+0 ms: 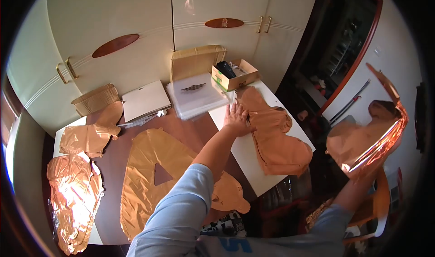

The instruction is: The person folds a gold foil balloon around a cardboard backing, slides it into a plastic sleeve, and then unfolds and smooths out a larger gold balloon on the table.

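Observation:
My left hand [238, 120] lies with its fingers spread on the white tabletop. It touches the left edge of a flat, copper-coloured foil balloon [276, 144], uninflated and curvy in outline. Off to the right, my right hand [390, 153] holds up another copper foil balloon [358, 139], folded and shiny along one edge. The foil hides most of that hand's fingers. A flat foil balloon shaped like the letter A [140, 184] lies left of my left arm. Part of a further foil balloon [229, 193] shows beyond my sleeve.
More flat foil balloons [74, 198] lie at the table's left end. Along the back are a cardboard box [96, 99], a pale flat case [146, 100], clear plastic sleeves [195, 94] and an open carton [235, 78] with black items. A wooden chair [382, 202] stands at right.

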Tool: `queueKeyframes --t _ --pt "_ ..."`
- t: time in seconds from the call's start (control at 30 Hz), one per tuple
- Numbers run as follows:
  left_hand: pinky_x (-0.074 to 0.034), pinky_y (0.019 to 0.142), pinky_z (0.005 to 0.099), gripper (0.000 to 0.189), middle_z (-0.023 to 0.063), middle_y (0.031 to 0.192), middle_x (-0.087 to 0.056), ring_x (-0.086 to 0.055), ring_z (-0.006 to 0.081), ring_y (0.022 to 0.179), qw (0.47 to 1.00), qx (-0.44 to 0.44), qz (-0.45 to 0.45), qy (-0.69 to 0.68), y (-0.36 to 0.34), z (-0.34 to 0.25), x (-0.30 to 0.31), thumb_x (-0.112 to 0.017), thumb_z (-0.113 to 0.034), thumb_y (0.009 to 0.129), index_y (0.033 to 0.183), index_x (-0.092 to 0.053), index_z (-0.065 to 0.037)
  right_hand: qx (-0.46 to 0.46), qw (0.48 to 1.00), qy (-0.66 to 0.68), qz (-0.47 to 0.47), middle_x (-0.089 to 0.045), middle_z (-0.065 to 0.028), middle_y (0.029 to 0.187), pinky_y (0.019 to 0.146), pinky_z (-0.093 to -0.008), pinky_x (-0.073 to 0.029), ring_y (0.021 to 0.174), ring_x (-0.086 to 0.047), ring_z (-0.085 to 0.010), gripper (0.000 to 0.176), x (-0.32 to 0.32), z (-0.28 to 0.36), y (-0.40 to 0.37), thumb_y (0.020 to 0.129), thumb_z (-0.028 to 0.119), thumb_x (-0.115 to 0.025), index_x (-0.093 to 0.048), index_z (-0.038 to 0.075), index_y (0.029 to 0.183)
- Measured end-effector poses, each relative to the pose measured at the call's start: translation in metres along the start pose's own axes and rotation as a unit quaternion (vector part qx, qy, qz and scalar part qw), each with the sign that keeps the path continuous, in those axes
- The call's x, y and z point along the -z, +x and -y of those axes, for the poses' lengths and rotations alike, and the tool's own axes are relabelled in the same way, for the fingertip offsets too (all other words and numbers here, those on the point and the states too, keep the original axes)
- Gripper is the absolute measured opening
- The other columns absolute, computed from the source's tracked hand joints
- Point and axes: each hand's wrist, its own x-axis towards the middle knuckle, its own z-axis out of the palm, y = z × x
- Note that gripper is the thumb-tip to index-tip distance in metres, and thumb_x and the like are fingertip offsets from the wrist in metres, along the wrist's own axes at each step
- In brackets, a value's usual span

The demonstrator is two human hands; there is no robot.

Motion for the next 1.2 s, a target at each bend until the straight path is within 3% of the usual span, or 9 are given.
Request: queueKeyframes --t 0.27,0.4,0.5,0.6,0.7,0.8,1.0,1.07,1.2 --pt "-0.013 0.122 0.0499 0.08 0.0191 0.156 -0.031 -0.027 0.034 0.147 0.963 0.012 -0.214 -0.162 -0.023 0.007 0.005 -0.046 -0.06 0.094 0.153 -0.029 -0.009 0.08 0.954 0.014 0.287 -0.056 0.0024 0.09 0.075 -0.023 -0.044 0.083 -0.053 -0.0047 0.015 -0.159 0.092 -0.209 0.101 0.017 -0.05 -0.059 0.006 0.105" --pt "-0.023 0.118 0.0492 0.059 0.0197 0.145 -0.046 -0.043 0.0321 0.136 0.963 -0.053 -0.232 -0.128 -0.1 0.046 0.039 -0.056 -0.043 0.094 0.139 -0.05 -0.006 0.07 0.838 0.028 0.541 -0.055 0.0044 0.086 0.071 -0.0201 -0.043 0.079 -0.051 -0.0018 0.013 -0.22 0.143 -0.4 0.101 0.015 -0.05 -0.058 0.005 0.103" --pt "-0.042 0.102 0.0456 0.028 0.0144 0.117 -0.065 -0.06 0.0322 0.111 0.943 -0.147 -0.276 -0.111 -0.198 0.112 0.058 -0.061 -0.021 0.085 0.108 -0.067 -0.006 0.007 0.724 0.022 0.69 -0.057 0.0038 0.08 0.067 -0.0202 -0.043 0.075 -0.051 -0.0036 0.011 -0.233 0.147 -0.525 0.097 0.014 -0.059 -0.063 0.005 0.091" --pt "-0.04 0.105 0.0486 0.034 0.015 0.117 -0.063 -0.058 0.0347 0.114 0.951 -0.05 -0.302 -0.052 -0.318 0.157 0.079 -0.071 -0.018 0.078 0.108 -0.066 -0.006 -0.066 0.642 0.044 0.762 -0.064 -0.0006 0.075 0.061 -0.0258 -0.048 0.069 -0.059 -0.007 0.013 -0.235 0.102 -0.622 0.095 0.014 -0.062 -0.063 0.003 0.088" --pt "-0.033 0.11 0.0552 0.048 0.0158 0.129 -0.057 -0.049 0.0362 0.127 0.966 0.11 -0.231 -0.018 -0.405 0.182 0.049 -0.074 -0.03 0.077 0.117 -0.062 -0.007 0.033 0.654 -0.003 0.756 -0.067 -0.0087 0.068 0.056 -0.0316 -0.049 0.062 -0.064 -0.0134 0.018 -0.232 0.076 -0.702 0.09 0.016 -0.065 -0.063 0.0 0.081" --pt "-0.031 0.112 0.0563 0.054 0.0169 0.135 -0.054 -0.045 0.0376 0.132 0.972 0.099 -0.21 -0.033 -0.445 0.171 0.032 -0.074 -0.035 0.079 0.123 -0.06 -0.007 0.029 0.636 -0.076 0.767 -0.068 -0.0154 0.069 0.058 -0.0379 -0.051 0.061 -0.068 -0.0261 0.019 -0.226 0.037 -0.757 0.089 0.018 -0.065 -0.064 0.002 0.079" --pt "-0.028 0.113 0.0568 0.062 0.0182 0.138 -0.052 -0.041 0.0411 0.136 0.97 0.1 -0.218 -0.037 -0.457 0.165 0.022 -0.072 -0.04 0.081 0.132 -0.057 -0.007 0.237 0.578 -0.036 0.78 -0.068 -0.0126 0.098 0.08 -0.0441 -0.051 0.088 -0.066 -0.0313 0.023 -0.221 0.02 -0.75 0.088 0.029 -0.066 -0.068 0.006 0.094" --pt "-0.029 0.113 0.0572 0.062 0.0184 0.14 -0.051 -0.041 0.0417 0.136 0.97 0.098 -0.218 -0.037 -0.457 0.166 0.02 -0.071 -0.04 0.082 0.132 -0.056 -0.007 0.336 0.535 -0.06 0.773 -0.062 -0.0158 0.123 0.102 -0.0479 -0.041 0.118 -0.055 -0.0345 0.035 -0.226 0.008 -0.732 0.089 0.034 -0.065 -0.067 0.008 0.113" --pt "-0.029 0.113 0.0571 0.061 0.0184 0.141 -0.049 -0.04 0.0413 0.136 0.973 0.09 -0.209 -0.031 -0.454 0.165 0.021 -0.07 -0.041 0.083 0.133 -0.055 -0.008 0.337 0.47 -0.128 0.806 -0.043 -0.0198 0.147 0.115 -0.0528 -0.023 0.139 -0.033 -0.0411 0.053 -0.227 -0.022 -0.729 0.092 0.041 -0.061 -0.055 0.013 0.136"
